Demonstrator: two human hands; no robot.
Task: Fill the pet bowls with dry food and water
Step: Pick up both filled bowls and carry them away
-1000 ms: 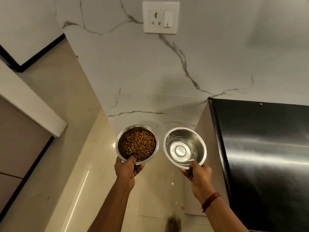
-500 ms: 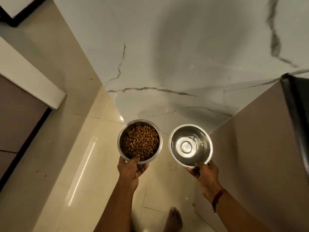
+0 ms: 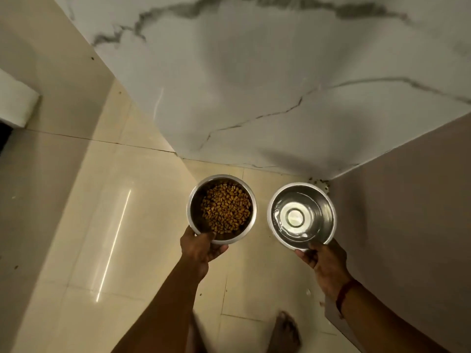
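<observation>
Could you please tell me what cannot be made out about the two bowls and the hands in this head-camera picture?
- Left hand: its fingers go under the food bowl, which hides them.
- Right hand: fingertips hidden beneath the water bowl.
- Water depth: clear liquid over shiny steel, impossible to judge.
- Bare foot: blurred and cut off by the bottom edge.
- Specks in the floor corner: too small to identify.

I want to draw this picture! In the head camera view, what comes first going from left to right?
Left hand → bowl of dry food → bowl of water → right hand → red wrist thread.
</observation>
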